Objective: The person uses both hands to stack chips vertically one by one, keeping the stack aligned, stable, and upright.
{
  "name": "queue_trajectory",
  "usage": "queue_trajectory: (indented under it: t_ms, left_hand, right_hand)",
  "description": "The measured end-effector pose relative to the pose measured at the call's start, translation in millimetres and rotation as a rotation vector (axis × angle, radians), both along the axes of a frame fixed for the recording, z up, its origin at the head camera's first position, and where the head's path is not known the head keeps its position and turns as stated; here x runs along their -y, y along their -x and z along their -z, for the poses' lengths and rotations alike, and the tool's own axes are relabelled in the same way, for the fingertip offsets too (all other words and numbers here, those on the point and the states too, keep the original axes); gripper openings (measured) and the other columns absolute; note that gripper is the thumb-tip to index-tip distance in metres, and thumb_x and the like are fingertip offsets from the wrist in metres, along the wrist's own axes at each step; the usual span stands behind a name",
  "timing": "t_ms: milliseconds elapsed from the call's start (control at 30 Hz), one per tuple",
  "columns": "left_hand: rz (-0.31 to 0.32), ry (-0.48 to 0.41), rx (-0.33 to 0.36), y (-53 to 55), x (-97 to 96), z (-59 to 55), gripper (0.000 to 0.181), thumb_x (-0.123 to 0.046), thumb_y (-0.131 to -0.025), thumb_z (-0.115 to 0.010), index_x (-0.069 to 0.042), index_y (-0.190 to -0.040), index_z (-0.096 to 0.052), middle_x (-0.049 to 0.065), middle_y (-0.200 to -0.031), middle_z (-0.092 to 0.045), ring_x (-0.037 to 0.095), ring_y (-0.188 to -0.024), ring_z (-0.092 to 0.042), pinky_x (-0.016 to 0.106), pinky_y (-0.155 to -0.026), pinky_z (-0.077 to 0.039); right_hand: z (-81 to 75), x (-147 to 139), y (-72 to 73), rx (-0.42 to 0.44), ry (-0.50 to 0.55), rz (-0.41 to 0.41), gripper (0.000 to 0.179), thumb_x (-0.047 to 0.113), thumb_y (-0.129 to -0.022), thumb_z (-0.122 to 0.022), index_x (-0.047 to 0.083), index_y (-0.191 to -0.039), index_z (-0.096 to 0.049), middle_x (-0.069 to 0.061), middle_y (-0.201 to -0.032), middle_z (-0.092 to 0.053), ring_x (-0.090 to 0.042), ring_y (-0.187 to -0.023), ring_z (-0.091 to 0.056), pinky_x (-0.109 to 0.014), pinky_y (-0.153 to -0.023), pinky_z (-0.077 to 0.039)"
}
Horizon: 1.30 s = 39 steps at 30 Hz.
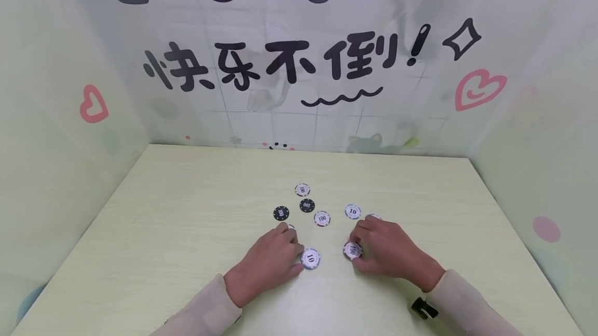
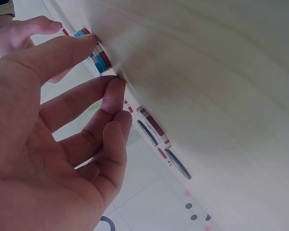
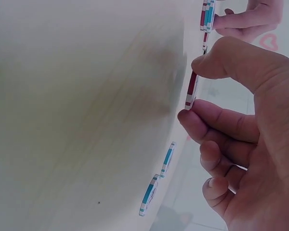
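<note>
My left hand (image 1: pixel 268 258) has its thumb and index finger at the left side of a small stack of poker chips (image 1: pixel 310 258). The top chip is marked 10, and blue and red edges show in the left wrist view. Across from it, my right hand (image 1: pixel 385 247) pinches a poker chip (image 3: pixel 191 91) with a red-and-white edge between thumb and index finger. That chip is marked 100 and stays close over the table. One chip (image 1: pixel 291 227) is partly hidden behind the left fingers. Another chip (image 1: pixel 374 216) peeks out beyond the right knuckles.
Beyond the hands lie two black chips (image 1: pixel 281 213), two white 100 chips (image 1: pixel 322 218) and a white 10 chip (image 1: pixel 352 211). The pale wooden table (image 1: pixel 187 196) meets a printed curtain (image 1: pixel 289 123) behind. A black clip (image 1: pixel 424 308) is at the right sleeve.
</note>
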State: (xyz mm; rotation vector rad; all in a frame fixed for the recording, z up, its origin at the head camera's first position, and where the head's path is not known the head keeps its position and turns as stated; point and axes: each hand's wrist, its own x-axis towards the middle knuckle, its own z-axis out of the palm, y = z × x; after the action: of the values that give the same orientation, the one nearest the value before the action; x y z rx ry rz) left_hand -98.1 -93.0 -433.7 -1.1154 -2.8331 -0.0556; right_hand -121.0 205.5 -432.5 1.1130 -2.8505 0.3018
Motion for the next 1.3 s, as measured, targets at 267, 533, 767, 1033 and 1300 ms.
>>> queue_trajectory:
  t_ms: [267, 533, 767, 1033, 1300]
  left_hand:
    - [0.007, -0.001, -0.013, -0.7, 0.6, -1.0, 0.027, -0.034, -0.096, -0.084, -0.009, -0.106, -0.087, 0.005, -0.101, -0.076, 0.022, -0.094, -0.059, 0.032, -0.09, -0.053]
    - [0.02, -0.003, -0.021, -1.5, 0.7, -1.3, 0.025, -0.033, -0.096, -0.084, -0.01, -0.104, -0.087, 0.004, -0.099, -0.075, 0.022, -0.093, -0.059, 0.032, -0.089, -0.052]
    - [0.006, 0.005, -0.002, -0.1, 0.6, 0.1, 0.028, -0.036, -0.098, -0.082, -0.01, -0.106, -0.087, 0.005, -0.102, -0.076, 0.022, -0.094, -0.06, 0.033, -0.089, -0.053]
    - [0.001, 0.006, 0.005, 0.2, 0.6, 0.8, 0.03, -0.037, -0.097, -0.083, -0.009, -0.108, -0.087, 0.005, -0.103, -0.076, 0.023, -0.095, -0.059, 0.033, -0.089, -0.053]
    - [-0.002, 0.015, 0.004, 0.2, 0.1, 1.4, 0.031, -0.038, -0.098, -0.083, -0.009, -0.109, -0.087, 0.005, -0.103, -0.076, 0.022, -0.094, -0.058, 0.032, -0.089, -0.052]
  right_hand:
    - [1.0, 4.9, 0.6, 0.0, -0.013, -0.008, 0.02, 0.029, -0.085, -0.085, 0.016, -0.099, -0.079, 0.006, -0.1, -0.072, -0.011, -0.085, -0.054, -0.027, -0.065, -0.05]
    - [4.7, 10.1, 1.1, -0.022, -0.018, -0.028, 0.02, 0.03, -0.086, -0.086, 0.016, -0.099, -0.079, 0.005, -0.099, -0.072, -0.014, -0.089, -0.06, -0.029, -0.067, -0.053]
    - [6.1, 15.3, 1.5, -0.03, -0.008, -0.044, 0.02, 0.03, -0.087, -0.085, 0.016, -0.099, -0.078, 0.005, -0.1, -0.071, -0.014, -0.092, -0.061, -0.03, -0.068, -0.054]
    - [3.6, 23.8, 2.6, -0.036, 0.0, -0.059, 0.022, 0.032, -0.089, -0.085, 0.015, -0.102, -0.079, 0.005, -0.102, -0.072, -0.015, -0.093, -0.063, -0.032, -0.072, -0.057]
    - [2.9, 30.9, 4.6, -0.054, 0.012, -0.094, 0.022, 0.032, -0.089, -0.084, 0.014, -0.102, -0.079, 0.005, -0.1, -0.072, -0.013, -0.089, -0.062, -0.027, -0.07, -0.055]
